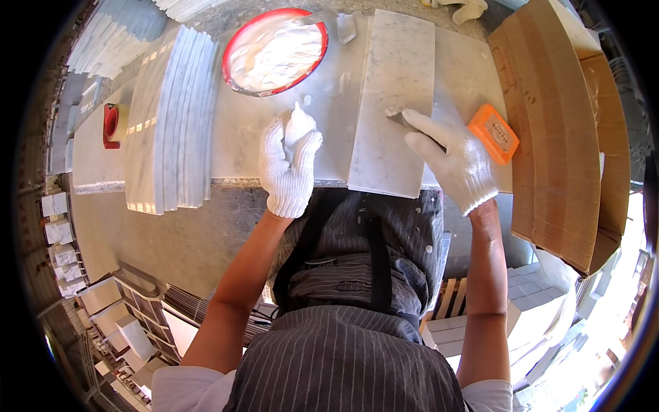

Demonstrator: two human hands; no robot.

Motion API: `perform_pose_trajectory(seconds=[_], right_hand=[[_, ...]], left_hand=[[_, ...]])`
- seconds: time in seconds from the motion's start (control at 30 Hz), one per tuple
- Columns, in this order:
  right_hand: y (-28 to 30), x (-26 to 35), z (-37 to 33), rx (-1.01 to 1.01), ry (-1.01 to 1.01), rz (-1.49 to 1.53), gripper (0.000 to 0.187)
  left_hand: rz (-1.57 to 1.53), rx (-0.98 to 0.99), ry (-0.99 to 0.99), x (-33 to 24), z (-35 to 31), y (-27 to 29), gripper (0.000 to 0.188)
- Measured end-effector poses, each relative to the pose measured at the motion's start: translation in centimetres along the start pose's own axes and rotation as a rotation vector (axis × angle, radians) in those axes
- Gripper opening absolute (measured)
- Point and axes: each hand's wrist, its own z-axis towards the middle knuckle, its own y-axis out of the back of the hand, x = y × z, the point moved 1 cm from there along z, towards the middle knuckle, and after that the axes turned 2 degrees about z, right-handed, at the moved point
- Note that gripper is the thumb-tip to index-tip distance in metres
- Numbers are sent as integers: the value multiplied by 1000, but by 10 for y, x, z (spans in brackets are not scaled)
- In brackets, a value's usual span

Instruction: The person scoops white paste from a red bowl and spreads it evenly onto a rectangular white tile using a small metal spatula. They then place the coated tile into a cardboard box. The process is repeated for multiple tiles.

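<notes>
White knitted gloves cover both my hands. My left hand [288, 161], near the front of the work table, is closed round a small white thing with a pointed tip [299, 125]; its kind is unclear. My right hand [449, 151] grips a small putty knife [399, 119], its handle hidden in the glove. A dab of white paste shows at the blade's end, over a long grey-veined marble tile [392, 154]. That tile overlaps another and juts past the table's front edge. Beyond my left hand stands a red-rimmed basin [237, 82] with white contents.
Left of the basin is a stack of marble tiles [171, 123], with a roll of tape [112, 126] beside it. An orange block-shaped pack [493, 134] lies right of my right hand, against an open cardboard box [549, 130]. White fragments dot the table [237, 147].
</notes>
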Motion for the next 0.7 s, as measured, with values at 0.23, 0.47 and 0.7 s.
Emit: perform_pose_trajectory(seconds=[0.23, 0.47, 0.7], right_hand=[[2, -4, -4, 40, 24, -106, 32], [14, 0, -8, 59, -39, -28, 33], [5, -2, 7, 95, 29, -235, 33]], left_hand=[[-14, -7, -6, 0, 0, -1, 37], [-22, -18, 25, 2, 0, 0, 35], [-46, -50, 35, 0, -1, -3, 34]])
